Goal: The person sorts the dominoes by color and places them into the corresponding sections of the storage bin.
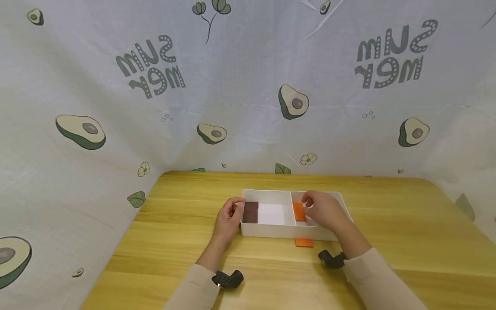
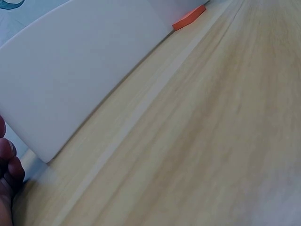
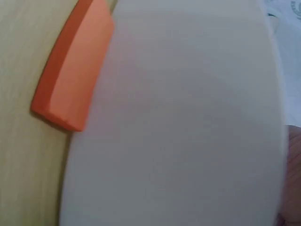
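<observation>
A white tray [image 1: 271,231] with two compartments lies between the hands. My left hand [image 1: 227,220] holds its left end, fingertips at the rim; in the left wrist view, curled fingers [image 2: 10,162] show beside the tray's corner. Dark brown flat pieces [image 1: 250,212] line the left side of the left compartment. Over the right compartment, my right hand [image 1: 323,209] has its bent fingers right at the orange pieces [image 1: 298,212] along the divider. Whether it pinches one, I cannot tell. Only part of this hand shows in the right wrist view.
Another orange block [image 1: 304,243] lies on the wooden table [image 1: 186,215], close against the tray's front wall. Each wrist wears a black camera mount [image 1: 228,280]. Behind the table hangs a white cloth [image 1: 252,142] printed with avocados.
</observation>
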Motion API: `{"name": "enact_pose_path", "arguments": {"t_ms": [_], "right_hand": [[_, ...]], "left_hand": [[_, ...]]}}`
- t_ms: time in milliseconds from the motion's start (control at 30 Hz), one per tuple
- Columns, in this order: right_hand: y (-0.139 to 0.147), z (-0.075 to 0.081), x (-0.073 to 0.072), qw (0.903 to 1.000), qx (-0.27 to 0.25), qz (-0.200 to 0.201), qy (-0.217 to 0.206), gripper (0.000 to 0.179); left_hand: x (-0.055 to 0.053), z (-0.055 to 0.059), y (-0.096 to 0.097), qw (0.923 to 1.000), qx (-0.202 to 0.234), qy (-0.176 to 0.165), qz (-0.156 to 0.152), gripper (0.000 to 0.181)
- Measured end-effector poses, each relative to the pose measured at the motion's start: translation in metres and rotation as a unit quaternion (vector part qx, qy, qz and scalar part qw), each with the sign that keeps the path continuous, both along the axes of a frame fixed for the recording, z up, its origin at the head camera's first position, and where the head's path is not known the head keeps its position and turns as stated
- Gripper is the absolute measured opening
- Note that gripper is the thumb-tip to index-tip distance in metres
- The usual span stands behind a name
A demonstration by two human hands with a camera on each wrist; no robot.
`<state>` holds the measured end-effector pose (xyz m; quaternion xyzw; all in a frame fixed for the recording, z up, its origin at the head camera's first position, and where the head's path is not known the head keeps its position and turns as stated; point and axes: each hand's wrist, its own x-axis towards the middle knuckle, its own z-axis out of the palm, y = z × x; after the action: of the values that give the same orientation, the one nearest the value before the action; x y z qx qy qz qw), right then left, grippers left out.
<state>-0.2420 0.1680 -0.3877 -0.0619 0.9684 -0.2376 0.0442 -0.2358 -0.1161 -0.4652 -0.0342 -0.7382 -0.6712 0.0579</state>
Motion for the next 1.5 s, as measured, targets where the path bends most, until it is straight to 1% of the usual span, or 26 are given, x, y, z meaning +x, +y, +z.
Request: {"name": "enact_pose_path", "arguments": {"t_ms": [67, 133, 200, 433, 600, 700, 767, 867, 967, 1067, 1233, 1300, 1367, 1500], "right_hand": [[0.001, 0.004, 0.005, 0.9996, -0.018, -0.004, 0.024, 0.017], [0.003, 0.01, 0.012, 0.9983, -0.035, 0.002, 0.047, 0.015], [0.003, 0.017, 0.02, 0.9968, -0.051, 0.007, 0.061, 0.014], [0.005, 0.039, 0.051, 0.9935, -0.084, 0.01, 0.076, 0.015], [0.011, 0.044, 0.071, 0.9934, -0.085, 0.02, 0.074, 0.014], [0.013, 0.04, 0.083, 0.9959, -0.07, 0.033, 0.046, 0.012], [0.013, 0.035, 0.088, 0.9968, -0.065, 0.045, 0.014, 0.013], [0.013, 0.026, 0.092, 0.9955, -0.064, 0.061, -0.033, 0.016], [0.012, 0.019, 0.093, 0.9928, -0.06, 0.085, -0.059, 0.02], [0.009, 0.011, 0.094, 0.9911, -0.039, 0.108, -0.068, 0.022], [0.004, 0.002, 0.095, 0.9897, 0.012, 0.119, -0.079, 0.028], [0.004, 0.001, 0.096, 0.9884, 0.02, 0.126, -0.082, 0.03], [0.004, 0.001, 0.098, 0.9865, 0.023, 0.135, -0.089, 0.028], [0.005, 0.004, 0.101, 0.9805, 0.024, 0.169, -0.097, 0.025]], "left_hand": [[0.0, 0.0, 0.0, 1.0, 0.0, -0.001, 0.0, 0.023], [0.001, 0.0, 0.001, 1.0, -0.001, -0.003, 0.001, 0.023], [0.001, 0.001, 0.0, 1.0, -0.001, -0.004, 0.001, 0.022], [0.003, 0.002, 0.0, 1.0, -0.002, -0.004, -0.003, 0.023], [0.004, 0.001, -0.001, 1.0, -0.006, 0.001, -0.006, 0.022], [0.003, 0.001, -0.001, 0.9999, -0.008, 0.003, -0.007, 0.022], [0.002, 0.001, -0.001, 0.9999, -0.009, 0.001, -0.006, 0.023], [0.002, 0.002, 0.0, 1.0, -0.006, -0.002, -0.002, 0.024], [0.002, 0.003, 0.0, 1.0, -0.005, 0.0, -0.001, 0.024], [0.003, 0.002, 0.001, 1.0, -0.004, -0.001, 0.0, 0.023], [0.003, 0.003, 0.003, 0.9998, -0.012, -0.013, 0.007, 0.023], [0.005, 0.008, 0.004, 0.9997, -0.014, -0.016, 0.008, 0.023], [0.01, 0.015, 0.005, 0.9998, -0.013, -0.016, 0.008, 0.023], [0.017, 0.027, 0.006, 0.9999, -0.012, -0.007, 0.005, 0.024]]}}
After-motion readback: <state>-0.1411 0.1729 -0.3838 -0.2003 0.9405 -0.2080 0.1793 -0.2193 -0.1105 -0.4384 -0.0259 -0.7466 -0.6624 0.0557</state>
